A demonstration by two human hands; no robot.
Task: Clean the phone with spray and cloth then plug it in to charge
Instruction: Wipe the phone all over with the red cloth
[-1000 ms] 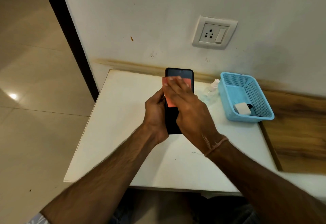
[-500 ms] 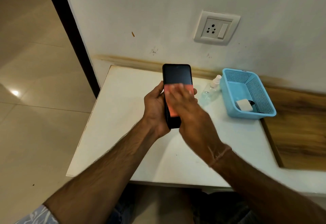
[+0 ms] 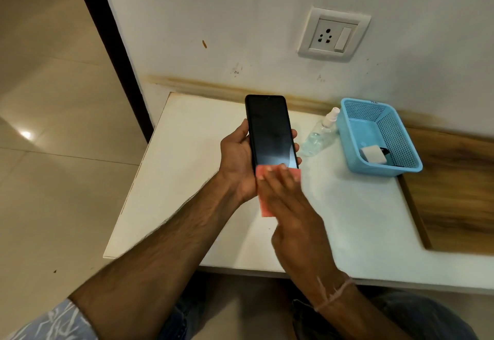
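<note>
So that its screen faces up for wiping, the left grip (image 3: 236,160) clamps the black flat phone (image 3: 268,131); the right grip (image 3: 291,206), fingers straight, presses the pink cloth (image 3: 263,207).

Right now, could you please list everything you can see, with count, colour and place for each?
phone: one, black, dark screen, held upright above the table
cloth: one, pink, pressed on the phone's lower end
spray bottle: one, clear with a white top, on the table left of the basket
basket: one, light blue, at the table's right by the wall
charger block: one, white, likely a charger, in the basket beside something dark
wall socket: one, white, with a switch, on the wall above
table: one, white, against the wall
wooden surface: one, brown, right of the table
left hand: one, grips the phone
right hand: one, flat fingers press the cloth
</note>
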